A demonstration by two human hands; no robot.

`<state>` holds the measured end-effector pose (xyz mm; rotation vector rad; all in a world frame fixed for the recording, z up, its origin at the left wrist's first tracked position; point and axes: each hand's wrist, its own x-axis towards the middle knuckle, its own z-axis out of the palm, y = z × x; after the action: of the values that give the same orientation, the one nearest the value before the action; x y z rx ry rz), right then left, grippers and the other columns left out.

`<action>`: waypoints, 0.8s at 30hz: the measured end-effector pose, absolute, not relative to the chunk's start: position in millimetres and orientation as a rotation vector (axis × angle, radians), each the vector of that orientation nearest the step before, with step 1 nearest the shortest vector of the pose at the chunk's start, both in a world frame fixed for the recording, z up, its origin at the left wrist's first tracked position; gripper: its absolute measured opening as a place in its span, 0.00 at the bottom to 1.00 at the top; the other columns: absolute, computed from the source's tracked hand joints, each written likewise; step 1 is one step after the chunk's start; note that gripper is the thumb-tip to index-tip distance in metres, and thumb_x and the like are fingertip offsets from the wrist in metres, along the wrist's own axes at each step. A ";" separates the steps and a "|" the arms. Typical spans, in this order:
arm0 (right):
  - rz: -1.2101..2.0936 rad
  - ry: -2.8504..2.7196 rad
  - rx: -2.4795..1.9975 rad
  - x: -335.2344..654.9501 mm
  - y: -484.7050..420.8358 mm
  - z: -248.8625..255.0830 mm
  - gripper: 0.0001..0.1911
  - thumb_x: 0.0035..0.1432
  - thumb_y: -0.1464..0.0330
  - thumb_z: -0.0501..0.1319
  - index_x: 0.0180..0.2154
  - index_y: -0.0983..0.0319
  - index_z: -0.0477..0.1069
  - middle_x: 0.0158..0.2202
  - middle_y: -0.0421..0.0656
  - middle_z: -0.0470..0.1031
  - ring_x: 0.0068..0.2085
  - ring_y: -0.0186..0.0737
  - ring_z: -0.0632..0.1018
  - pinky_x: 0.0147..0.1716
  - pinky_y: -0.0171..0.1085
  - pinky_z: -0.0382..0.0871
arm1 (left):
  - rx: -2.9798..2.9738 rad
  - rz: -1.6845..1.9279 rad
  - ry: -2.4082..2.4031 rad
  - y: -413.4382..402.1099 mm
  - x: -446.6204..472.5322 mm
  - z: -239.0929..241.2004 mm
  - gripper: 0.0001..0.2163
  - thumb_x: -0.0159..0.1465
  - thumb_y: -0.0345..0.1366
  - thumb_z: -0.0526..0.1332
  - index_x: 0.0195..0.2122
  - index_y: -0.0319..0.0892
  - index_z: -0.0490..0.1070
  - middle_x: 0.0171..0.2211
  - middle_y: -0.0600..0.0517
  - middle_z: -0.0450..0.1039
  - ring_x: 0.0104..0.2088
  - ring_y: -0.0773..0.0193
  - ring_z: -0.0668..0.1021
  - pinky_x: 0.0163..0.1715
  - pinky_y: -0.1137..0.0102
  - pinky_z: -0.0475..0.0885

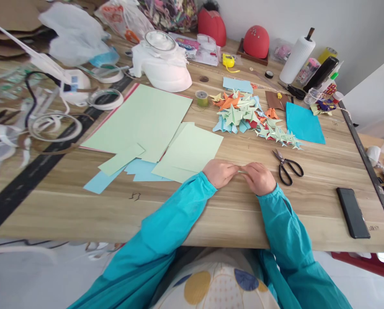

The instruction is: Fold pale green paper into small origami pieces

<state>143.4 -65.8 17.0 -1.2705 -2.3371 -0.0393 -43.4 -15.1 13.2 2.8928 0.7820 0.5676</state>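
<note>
My left hand (222, 173) and my right hand (258, 177) meet just above the wooden table, fingertips pinched together. Between them shows a thin sliver of folded pale paper (240, 171); my fingers hide most of it. Left of my left hand lie pale green paper sheets (195, 148), overlapping some light blue paper (146, 171). Beyond both hands is a pile of folded paper cranes (235, 112) in green, orange and blue, with a row of small green ones (280, 135) trailing right. Black-handled scissors (286, 166) rest open-bladed right of my right hand.
A large green sheet stack (143, 116) spreads at left, near rolls of white tape (105, 99). A thread spool (201, 98), a turquoise cloth-like square (304, 122) and a yellow tape measure (228, 60) lie farther back. A black phone (352, 212) sits near the right front edge.
</note>
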 end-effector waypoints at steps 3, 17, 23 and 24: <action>-0.051 -2.393 -1.225 142.2 -65.2 14.8 0.11 0.60 0.74 0.51 0.36 0.64 0.72 0.30 0.46 0.75 0.32 0.39 0.73 0.33 0.36 0.64 | 2.891 0.606 0.780 -16.1 -41.7 9.4 0.14 0.64 0.36 0.48 0.35 0.42 0.73 0.29 0.51 0.77 0.29 0.64 0.77 0.22 0.71 0.61; -0.190 -2.374 -1.288 145.4 -65.2 21.5 0.13 0.60 0.75 0.50 0.33 0.64 0.73 0.25 0.45 0.71 0.29 0.39 0.69 0.31 0.36 0.63 | 2.764 0.731 0.773 -11.6 -46.7 10.2 0.15 0.65 0.41 0.50 0.42 0.41 0.73 0.38 0.50 0.78 0.37 0.64 0.78 0.32 0.73 0.69; -0.138 -2.385 -1.346 142.3 -66.1 21.7 0.12 0.61 0.68 0.53 0.40 0.65 0.72 0.31 0.47 0.74 0.34 0.40 0.71 0.35 0.37 0.64 | 2.816 0.618 0.835 -12.7 -46.0 8.5 0.15 0.66 0.39 0.47 0.39 0.41 0.73 0.34 0.49 0.78 0.34 0.64 0.78 0.29 0.73 0.69; -0.133 -2.389 -1.344 141.4 -66.0 21.1 0.12 0.62 0.67 0.52 0.40 0.65 0.72 0.31 0.47 0.74 0.33 0.40 0.72 0.34 0.37 0.64 | 2.821 0.599 0.835 -13.3 -45.4 8.8 0.15 0.66 0.39 0.48 0.39 0.41 0.73 0.34 0.49 0.78 0.34 0.64 0.78 0.29 0.73 0.69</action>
<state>141.4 -66.0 21.1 -1.3440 -2.3887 -0.1334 -45.4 -13.3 8.8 2.8214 0.8346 0.5994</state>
